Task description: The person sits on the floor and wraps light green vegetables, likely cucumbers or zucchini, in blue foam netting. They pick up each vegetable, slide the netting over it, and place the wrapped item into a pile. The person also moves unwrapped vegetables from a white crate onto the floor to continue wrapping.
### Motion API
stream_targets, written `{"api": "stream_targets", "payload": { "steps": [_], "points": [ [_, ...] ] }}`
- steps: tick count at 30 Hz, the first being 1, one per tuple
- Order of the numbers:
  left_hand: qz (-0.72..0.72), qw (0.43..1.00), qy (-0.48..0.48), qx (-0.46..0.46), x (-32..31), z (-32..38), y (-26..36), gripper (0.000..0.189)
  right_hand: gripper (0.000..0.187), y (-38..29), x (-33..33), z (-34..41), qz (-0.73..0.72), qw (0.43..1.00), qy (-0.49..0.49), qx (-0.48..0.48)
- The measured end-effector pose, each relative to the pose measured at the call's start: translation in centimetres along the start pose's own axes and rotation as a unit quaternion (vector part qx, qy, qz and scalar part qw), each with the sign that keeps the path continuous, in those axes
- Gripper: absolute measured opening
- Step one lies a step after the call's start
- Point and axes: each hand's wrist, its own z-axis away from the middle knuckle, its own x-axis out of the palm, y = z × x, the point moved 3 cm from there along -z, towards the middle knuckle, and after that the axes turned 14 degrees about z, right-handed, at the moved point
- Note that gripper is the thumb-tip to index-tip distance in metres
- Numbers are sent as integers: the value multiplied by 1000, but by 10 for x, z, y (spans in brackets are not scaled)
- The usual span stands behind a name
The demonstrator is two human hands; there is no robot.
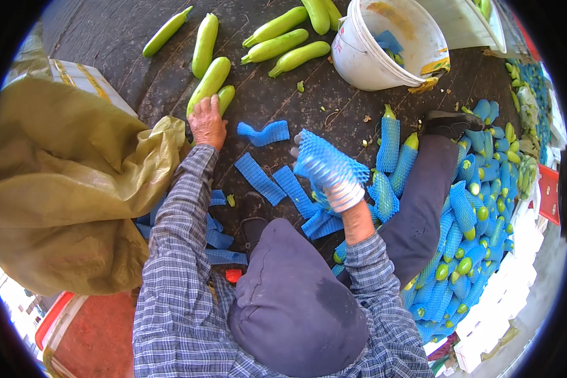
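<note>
My bare left hand (209,122) rests on the lower end of a pale green zucchini (213,80), fingertips touching its skin; a smaller zucchini (226,98) lies right beside it. Over my right hand (328,163), which wears a whitish glove, a blue foam net sleeve (317,156) is stretched, covering the palm and most fingers. Loose blue net sleeves (260,178) lie flat on the dark floor between my arms. Several unsleeved zucchinis (276,46) lie farther ahead. Just right of my right hand, sleeved zucchinis (388,144) lie against one another.
A white plastic bucket (359,52) lies tilted at the upper right, with blue net pieces inside. Many sleeved zucchinis (472,227) are heaped beyond my right leg (420,203). An olive woven sack (75,189) bulges at the left, above a red container (92,335).
</note>
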Motion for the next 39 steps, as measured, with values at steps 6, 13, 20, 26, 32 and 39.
{"api": "stream_targets", "payload": {
  "steps": [6, 13, 20, 26, 32, 39],
  "points": [
    [329, 939, -26, 99, -31, 13, 38, 59, 48, -23, -11, -1, 188, 979, 20, -72],
    [562, 791, -180, 163, -89, 52, 161, 61, 46, -61, -13, 19, 466, 880, 17, -97],
    [758, 584, -66, -283, -29, 100, 186, 21, 30, -29, -5, 66, 537, 840, 1, -75],
    [764, 616, -63, -178, -98, 106, 198, 25, 49, -83, -38, 183, 86, 947, 298, -78],
    [837, 396, -169, -336, -92, 126, 200, 50, 60, -38, -36, 184, 71, 925, 344, -144],
    [889, 301, -232, -254, -77, 117, 230, 55, 73, -67, -38, 157, 370, 865, 293, -171]
  ]
}}
